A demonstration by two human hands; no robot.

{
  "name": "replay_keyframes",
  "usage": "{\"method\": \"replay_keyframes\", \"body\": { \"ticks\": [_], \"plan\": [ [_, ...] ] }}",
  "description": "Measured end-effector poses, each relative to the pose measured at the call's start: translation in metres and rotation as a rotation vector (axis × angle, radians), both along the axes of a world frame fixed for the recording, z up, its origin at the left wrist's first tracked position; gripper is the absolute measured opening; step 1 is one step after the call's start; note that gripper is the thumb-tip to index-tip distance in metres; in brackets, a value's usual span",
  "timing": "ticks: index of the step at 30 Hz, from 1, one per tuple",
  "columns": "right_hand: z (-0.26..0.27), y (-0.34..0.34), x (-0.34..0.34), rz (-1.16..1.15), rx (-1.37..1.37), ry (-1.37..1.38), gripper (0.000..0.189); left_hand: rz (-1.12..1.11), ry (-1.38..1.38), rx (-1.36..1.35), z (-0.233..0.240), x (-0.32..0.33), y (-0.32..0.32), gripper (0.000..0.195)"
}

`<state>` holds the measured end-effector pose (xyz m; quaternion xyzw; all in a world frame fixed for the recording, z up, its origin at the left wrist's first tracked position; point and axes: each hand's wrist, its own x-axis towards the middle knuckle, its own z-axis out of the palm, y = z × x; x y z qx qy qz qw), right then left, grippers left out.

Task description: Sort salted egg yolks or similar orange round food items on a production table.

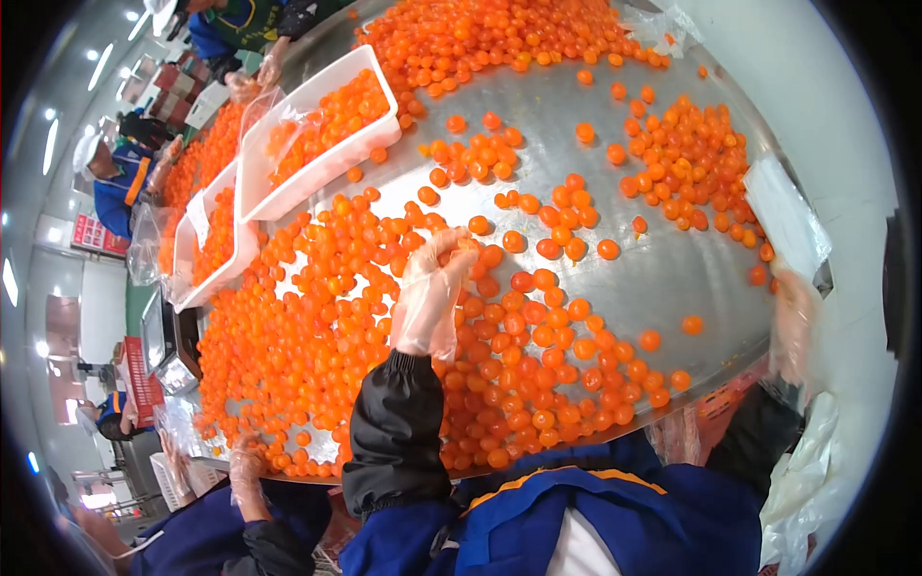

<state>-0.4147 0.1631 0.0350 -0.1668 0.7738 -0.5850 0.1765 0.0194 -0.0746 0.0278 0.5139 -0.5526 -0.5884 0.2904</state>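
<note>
Small round orange fruits (324,288), which look like cherry tomatoes, lie loose over a metal table (670,281). My left hand (432,288), in a clear plastic glove and a black sleeve cuff, is over the middle of the spread. Its fingers are curled together among the fruits; whether a fruit is between them cannot be made out. My right hand (792,335), also gloved and blurred by motion, is at the table's right edge, just below a stack of white plastic sheets or bags (785,209). A smaller heap of fruits (688,158) lies to the left of that stack.
Two white plastic bins (324,162) (209,248) hold fruits at the left. A large heap (490,36) covers the far end. A co-worker's gloved hand (247,464) touches fruits at the near left edge; other co-workers' hands (256,75) are beyond the bins. A scale (169,342) stands at left.
</note>
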Motion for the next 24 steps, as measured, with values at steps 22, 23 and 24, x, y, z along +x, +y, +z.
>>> {"method": "replay_keyframes", "body": {
  "ticks": [22, 23, 24],
  "plan": [
    [-0.026, -0.329, 0.266, 1.224, 0.155, 0.480, 0.028, 0.078, 0.579, 0.489, 0.043, 0.057, 0.098, 0.035],
    [-0.036, -0.342, 0.274, 1.170, 0.206, 0.418, 0.027, 0.087, 0.575, 0.491, 0.038, 0.057, 0.097, 0.035],
    [-0.051, -0.354, 0.278, 1.177, 0.172, 0.600, 0.027, 0.077, 0.586, 0.530, 0.038, 0.053, 0.094, 0.035]
  ]
}}
